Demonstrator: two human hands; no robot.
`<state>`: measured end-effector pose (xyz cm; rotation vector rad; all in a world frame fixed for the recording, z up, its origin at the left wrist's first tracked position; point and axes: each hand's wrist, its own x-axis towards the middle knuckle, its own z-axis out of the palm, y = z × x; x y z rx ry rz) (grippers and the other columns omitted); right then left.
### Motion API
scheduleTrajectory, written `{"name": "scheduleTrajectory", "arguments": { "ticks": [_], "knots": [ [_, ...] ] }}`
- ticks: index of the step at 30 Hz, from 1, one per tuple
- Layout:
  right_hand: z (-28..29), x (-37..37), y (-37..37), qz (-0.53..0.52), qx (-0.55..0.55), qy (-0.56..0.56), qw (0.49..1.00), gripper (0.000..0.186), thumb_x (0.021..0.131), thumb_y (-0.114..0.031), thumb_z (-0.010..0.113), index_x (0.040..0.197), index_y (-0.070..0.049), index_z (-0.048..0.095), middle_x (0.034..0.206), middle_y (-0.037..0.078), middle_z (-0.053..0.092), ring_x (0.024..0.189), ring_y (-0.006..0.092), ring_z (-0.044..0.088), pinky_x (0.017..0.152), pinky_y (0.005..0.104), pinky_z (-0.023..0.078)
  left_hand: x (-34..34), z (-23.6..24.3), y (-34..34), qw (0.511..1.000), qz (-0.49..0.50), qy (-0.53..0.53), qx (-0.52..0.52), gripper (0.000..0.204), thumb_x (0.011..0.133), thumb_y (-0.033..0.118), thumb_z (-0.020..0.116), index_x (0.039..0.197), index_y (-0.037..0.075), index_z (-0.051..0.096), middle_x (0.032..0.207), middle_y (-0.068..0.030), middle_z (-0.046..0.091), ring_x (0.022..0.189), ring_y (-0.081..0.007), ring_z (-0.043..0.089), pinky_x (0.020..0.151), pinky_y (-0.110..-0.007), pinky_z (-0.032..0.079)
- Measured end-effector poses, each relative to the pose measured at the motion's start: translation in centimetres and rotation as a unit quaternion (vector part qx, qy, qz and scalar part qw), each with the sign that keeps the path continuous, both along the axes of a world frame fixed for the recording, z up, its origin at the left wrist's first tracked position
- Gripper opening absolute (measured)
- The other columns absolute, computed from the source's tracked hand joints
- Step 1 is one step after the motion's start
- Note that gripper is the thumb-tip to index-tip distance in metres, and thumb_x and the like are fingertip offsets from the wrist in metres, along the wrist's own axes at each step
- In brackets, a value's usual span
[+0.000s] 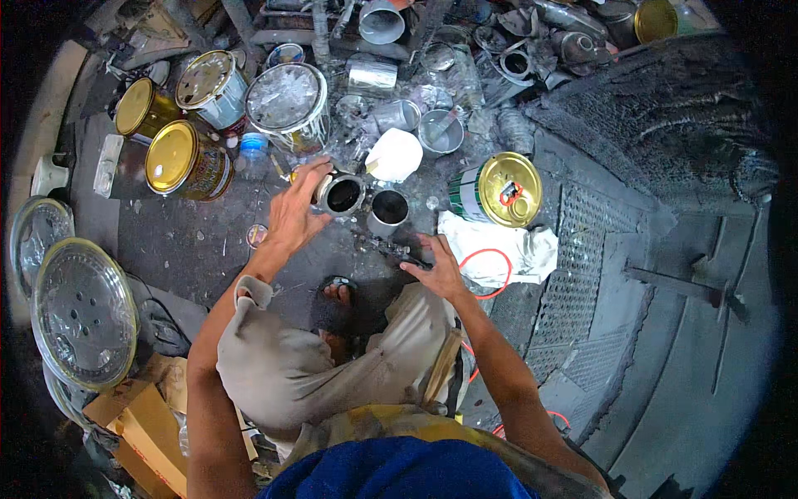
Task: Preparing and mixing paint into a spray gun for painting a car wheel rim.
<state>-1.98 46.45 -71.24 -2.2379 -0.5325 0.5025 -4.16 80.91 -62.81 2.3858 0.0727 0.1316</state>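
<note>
My left hand grips the near-left side of an open metal pot with dark contents, its fingers reaching toward the top. Just right of that pot stands a second metal cup, dark inside. My right hand is closed on a metal spray gun lying low below the cup. A white cloth with a red hose across it lies to the right, beside a gold-topped can. A white object sits behind the two pots.
Paint cans, a large lidded bucket and scattered metal containers crowd the back. Round clear lids and cardboard are at left. A perforated metal panel runs along the right. My legs and sandalled foot are in front.
</note>
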Motion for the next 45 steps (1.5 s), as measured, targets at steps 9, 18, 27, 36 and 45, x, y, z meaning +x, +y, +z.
{"name": "scheduleTrajectory", "arguments": {
  "ticks": [9, 18, 27, 36, 45],
  "knots": [
    [1.2, 0.2, -0.3, -0.031, -0.007, 0.025, 0.999, 0.075, 0.079, -0.036, 0.088, 0.137, -0.001, 0.056, 0.124, 0.017, 0.055, 0.117, 0.0334, 0.061, 0.101, 0.0432, 0.052, 1.8, 0.8, -1.3, 0.988, -0.053, -0.042, 0.136, 0.076, 0.065, 0.007, 0.085, 0.134, 0.016, 0.055, 0.149, -0.0020, 0.050, 0.109, -0.0320, 0.067, 0.087, -0.043, 0.058],
    [3.8, 1.9, -0.3, -0.075, 0.036, -0.087, 0.993, 0.069, 0.078, -0.031, 0.089, 0.132, -0.001, 0.058, 0.123, 0.018, 0.055, 0.116, 0.0364, 0.058, 0.100, 0.0436, 0.049, 3.3, 0.7, -2.9, 0.984, -0.060, -0.093, 0.141, 0.074, 0.067, 0.007, 0.083, 0.134, 0.016, 0.055, 0.147, -0.0034, 0.051, 0.106, -0.0330, 0.068, 0.087, -0.042, 0.057],
    [10.5, 9.9, -4.6, -0.201, -0.091, -0.335, 0.916, 0.086, 0.060, -0.047, 0.096, 0.125, -0.008, 0.056, 0.140, 0.019, 0.048, 0.132, 0.0422, 0.042, 0.107, 0.0571, 0.038, 2.7, 1.4, -3.7, 0.998, 0.028, -0.053, -0.033, 0.073, 0.071, 0.010, 0.085, 0.136, 0.015, 0.053, 0.144, -0.0054, 0.056, 0.102, -0.0300, 0.070, 0.083, -0.040, 0.058],
    [7.7, 16.5, -6.8, -0.083, -0.253, -0.239, 0.934, 0.106, 0.045, -0.067, 0.094, 0.132, -0.021, 0.054, 0.163, 0.019, 0.026, 0.147, 0.0561, 0.021, 0.112, 0.0753, 0.024, -2.8, -9.3, 2.4, 0.943, 0.284, -0.026, -0.174, 0.075, 0.072, 0.019, 0.090, 0.130, 0.002, 0.045, 0.114, -0.0146, 0.070, 0.103, -0.0233, 0.070, 0.088, -0.037, 0.055],
    [8.3, 15.1, -5.9, -0.014, -0.218, -0.322, 0.921, 0.096, 0.046, -0.049, 0.093, 0.131, -0.021, 0.058, 0.137, 0.012, 0.047, 0.130, 0.0402, 0.042, 0.105, 0.0589, 0.035, -6.5, -18.8, 5.2, 0.937, 0.313, -0.015, -0.154, 0.085, 0.067, 0.023, 0.096, 0.127, -0.001, 0.042, 0.117, -0.0174, 0.065, 0.108, -0.0276, 0.065, 0.095, -0.039, 0.051]
  ]
}}
